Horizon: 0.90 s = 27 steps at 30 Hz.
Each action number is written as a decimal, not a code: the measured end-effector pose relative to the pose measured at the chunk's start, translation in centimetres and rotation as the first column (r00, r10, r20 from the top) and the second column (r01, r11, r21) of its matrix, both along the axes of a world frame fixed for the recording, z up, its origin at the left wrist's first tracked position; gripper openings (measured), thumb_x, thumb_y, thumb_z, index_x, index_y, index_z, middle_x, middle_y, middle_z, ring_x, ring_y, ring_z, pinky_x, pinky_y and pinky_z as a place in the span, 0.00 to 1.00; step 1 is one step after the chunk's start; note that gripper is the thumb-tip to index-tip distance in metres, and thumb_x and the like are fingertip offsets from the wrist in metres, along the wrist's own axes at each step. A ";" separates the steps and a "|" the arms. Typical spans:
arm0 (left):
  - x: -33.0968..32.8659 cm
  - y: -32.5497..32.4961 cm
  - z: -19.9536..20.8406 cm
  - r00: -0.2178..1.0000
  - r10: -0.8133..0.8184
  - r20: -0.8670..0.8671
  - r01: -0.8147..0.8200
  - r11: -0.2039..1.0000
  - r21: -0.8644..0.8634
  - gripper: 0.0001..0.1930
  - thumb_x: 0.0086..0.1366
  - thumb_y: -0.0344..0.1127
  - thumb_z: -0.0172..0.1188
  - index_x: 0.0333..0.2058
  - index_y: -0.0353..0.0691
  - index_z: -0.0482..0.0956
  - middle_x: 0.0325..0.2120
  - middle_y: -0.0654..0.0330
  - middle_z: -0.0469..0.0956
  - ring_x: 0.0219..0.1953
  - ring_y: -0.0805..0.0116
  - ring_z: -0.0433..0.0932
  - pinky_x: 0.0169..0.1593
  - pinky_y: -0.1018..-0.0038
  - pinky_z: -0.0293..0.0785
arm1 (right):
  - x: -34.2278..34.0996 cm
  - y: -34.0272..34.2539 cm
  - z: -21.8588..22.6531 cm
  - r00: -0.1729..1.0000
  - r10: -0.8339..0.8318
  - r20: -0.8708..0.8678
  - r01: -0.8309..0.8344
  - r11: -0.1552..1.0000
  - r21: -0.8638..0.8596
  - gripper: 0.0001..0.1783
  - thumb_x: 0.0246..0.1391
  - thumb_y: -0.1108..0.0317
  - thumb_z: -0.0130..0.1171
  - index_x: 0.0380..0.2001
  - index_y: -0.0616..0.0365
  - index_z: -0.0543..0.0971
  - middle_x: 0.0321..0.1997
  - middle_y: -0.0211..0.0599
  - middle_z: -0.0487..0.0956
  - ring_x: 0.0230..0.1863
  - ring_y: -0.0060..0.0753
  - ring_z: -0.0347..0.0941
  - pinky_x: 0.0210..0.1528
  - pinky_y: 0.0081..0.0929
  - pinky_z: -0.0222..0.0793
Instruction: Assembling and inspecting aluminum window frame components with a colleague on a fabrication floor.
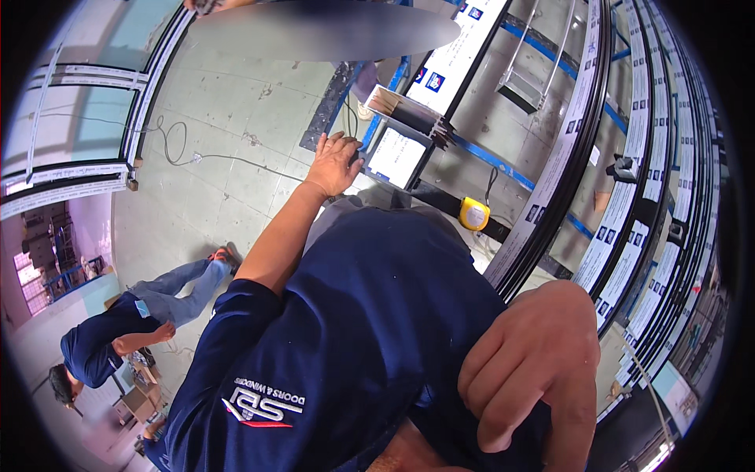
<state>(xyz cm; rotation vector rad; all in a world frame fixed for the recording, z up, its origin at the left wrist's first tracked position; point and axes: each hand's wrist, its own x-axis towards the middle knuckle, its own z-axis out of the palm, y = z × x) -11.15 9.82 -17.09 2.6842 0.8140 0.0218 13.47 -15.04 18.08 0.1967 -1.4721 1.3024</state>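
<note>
My left hand (336,164) lies palm down with its fingers stretched out, at the near side of a dark grey frame piece (376,175). A white printed sheet (396,156) rests on that piece, just right of my fingertips. Cut ends of metal profiles (405,112) stick out beyond the sheet. My right hand (535,362) is raised close in front of my chest, its fingers curled inward and together. Whatever it may hold is hidden. A yellow tape measure (474,214) sits on a dark strap at my waist.
Long profiles (550,181) with white protective film run along the right over blue rack bars (495,164). A cable (236,163) crosses the grey floor. A framed panel (86,118) stands far left. Another person (118,330) bends over at lower left; another hand (208,6) shows at the top.
</note>
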 end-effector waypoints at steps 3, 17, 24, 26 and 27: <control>-0.6 0.2 0.2 1.000 -0.009 -0.002 0.009 1.000 -0.018 0.25 0.76 0.48 0.59 0.66 0.46 0.78 0.67 0.56 0.76 0.79 0.47 0.61 0.84 0.42 0.43 | -0.1 0.2 0.2 0.990 0.135 0.026 -0.133 0.989 -0.061 0.20 0.71 0.63 0.69 0.62 0.32 0.78 0.51 0.47 0.81 0.40 0.42 0.80 0.48 0.40 0.81; -2.9 1.2 -0.4 0.997 0.016 0.081 -0.017 1.000 0.011 0.26 0.75 0.48 0.60 0.66 0.45 0.79 0.68 0.56 0.75 0.79 0.47 0.61 0.84 0.43 0.42 | -5.1 3.2 1.1 0.997 0.070 0.030 -0.068 0.996 -0.065 0.18 0.67 0.59 0.73 0.59 0.37 0.84 0.45 0.40 0.81 0.38 0.39 0.81 0.42 0.37 0.77; -6.2 3.1 -0.2 0.995 -0.034 0.090 0.035 0.999 -0.009 0.25 0.75 0.49 0.61 0.66 0.45 0.79 0.67 0.55 0.75 0.78 0.46 0.62 0.83 0.41 0.42 | -10.2 3.8 1.8 0.995 -0.095 0.038 0.097 0.994 -0.050 0.22 0.63 0.50 0.76 0.59 0.36 0.86 0.41 0.34 0.81 0.34 0.35 0.81 0.34 0.32 0.74; -7.0 3.7 0.2 0.994 -0.058 0.098 0.060 0.998 -0.025 0.26 0.75 0.49 0.61 0.67 0.45 0.78 0.68 0.55 0.75 0.78 0.47 0.62 0.83 0.41 0.43 | -11.8 4.9 1.4 0.995 -0.103 0.014 0.104 0.991 -0.089 0.25 0.63 0.51 0.76 0.56 0.54 0.86 0.42 0.40 0.84 0.36 0.42 0.83 0.34 0.37 0.76; -7.5 4.0 0.1 0.991 -0.074 0.108 0.080 0.996 -0.049 0.27 0.76 0.50 0.61 0.67 0.46 0.77 0.68 0.56 0.75 0.77 0.48 0.63 0.83 0.41 0.42 | -12.6 6.1 0.9 0.995 -0.100 -0.014 0.098 0.986 -0.134 0.29 0.64 0.53 0.77 0.53 0.72 0.85 0.42 0.46 0.86 0.37 0.49 0.84 0.34 0.41 0.77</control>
